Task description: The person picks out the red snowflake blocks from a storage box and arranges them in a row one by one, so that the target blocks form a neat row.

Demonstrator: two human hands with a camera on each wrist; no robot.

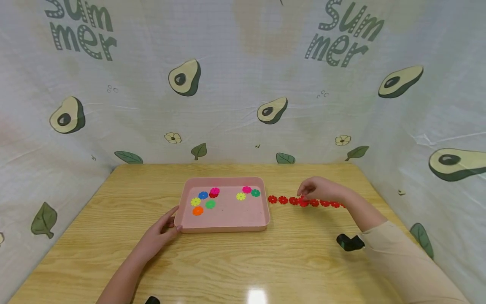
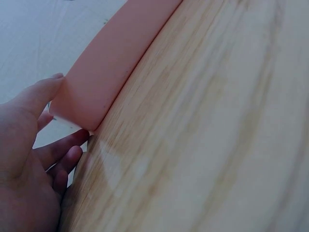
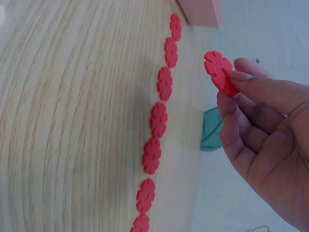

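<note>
My right hand (image 1: 320,189) pinches a red snowflake disc (image 3: 220,72) between thumb and fingertips, and the right wrist view shows it raised off the table. Beneath that hand runs a row of several red snowflake discs (image 1: 282,200), laid flat on the table to the right of a shallow pink tray (image 1: 224,219). At the tray's near left corner, my left hand (image 1: 161,234) holds the edge. The left wrist view has the thumb against the tray's wall (image 2: 111,63) and fingertips by its bottom corner. Part of the row is hidden behind the right hand and forearm.
Inside the tray lie yellow discs (image 1: 195,202), a blue disc (image 1: 203,195), an orange disc (image 1: 198,210) and several others in pink, green and dark red. A cloth (image 1: 228,126) with printed avocados hangs behind the wooden table (image 1: 228,261) and along its sides.
</note>
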